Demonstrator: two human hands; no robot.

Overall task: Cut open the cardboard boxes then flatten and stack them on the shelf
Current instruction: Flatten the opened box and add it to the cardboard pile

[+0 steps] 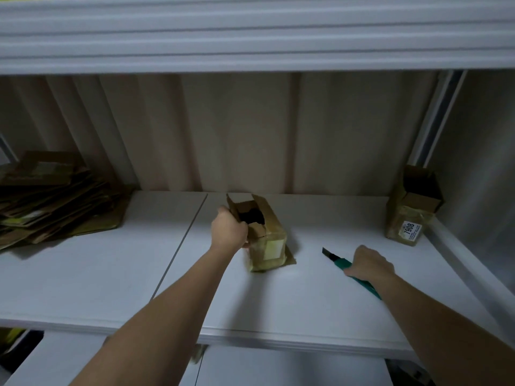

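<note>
Left hand (229,229) grips opened cardboard box (266,235) at shelf (97,274) centre; right hand (370,264) grasps green cutter (345,264), blade out, lying on shelf to the right.

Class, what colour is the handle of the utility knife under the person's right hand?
Teal green, seen in the head view: the teal-handled utility knife with its dark blade.

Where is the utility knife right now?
In the head view, the utility knife lies on the white shelf, right of centre, under the right hand, blade pointing toward the opened box gripped by the left hand.
</note>
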